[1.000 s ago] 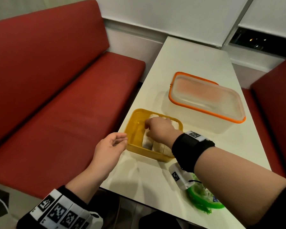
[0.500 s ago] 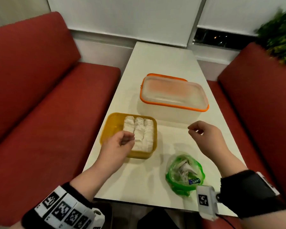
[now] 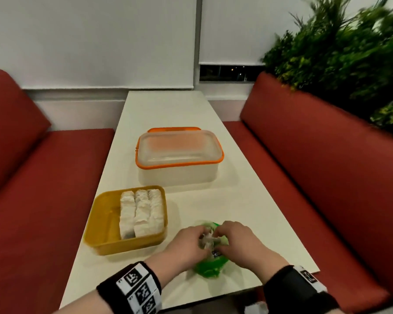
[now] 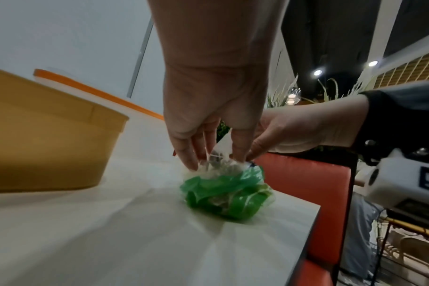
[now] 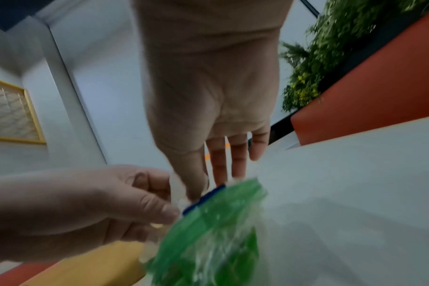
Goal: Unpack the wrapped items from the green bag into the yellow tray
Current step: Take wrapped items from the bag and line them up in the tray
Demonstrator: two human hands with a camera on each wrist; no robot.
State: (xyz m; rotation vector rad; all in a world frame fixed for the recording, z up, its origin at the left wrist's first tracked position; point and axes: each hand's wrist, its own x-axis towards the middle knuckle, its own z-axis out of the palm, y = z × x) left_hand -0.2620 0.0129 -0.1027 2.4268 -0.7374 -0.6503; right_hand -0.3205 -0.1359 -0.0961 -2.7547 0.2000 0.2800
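The green bag [image 3: 210, 267] [image 4: 223, 193] [image 5: 208, 241] sits near the table's front edge, with crumpled white wrapped items [image 3: 205, 240] showing at its mouth. My left hand [image 3: 188, 242] [image 4: 214, 158] [image 5: 86, 209] pinches the bag's pale upper edge from the left. From the right, my right hand [image 3: 236, 239] [image 4: 289, 133] [image 5: 218, 174] dips straight fingers into the mouth; the wrist view is blurred. The yellow tray [image 3: 100, 214] [image 4: 49, 151] [image 5: 91, 265] stands just left of the bag. Several wrapped items [image 3: 142, 211] fill its right half.
A clear lidded container with an orange rim [image 3: 179, 155] stands behind the tray on the white table [image 3: 236, 200]. Red benches [image 3: 43, 189] [image 3: 327, 166] flank the table. A green plant [image 3: 349, 53] rises behind the right bench.
My right hand left the tray and came down to the bag. My left hand moved right from the tray's edge to the bag's mouth. The head view swung to the right.
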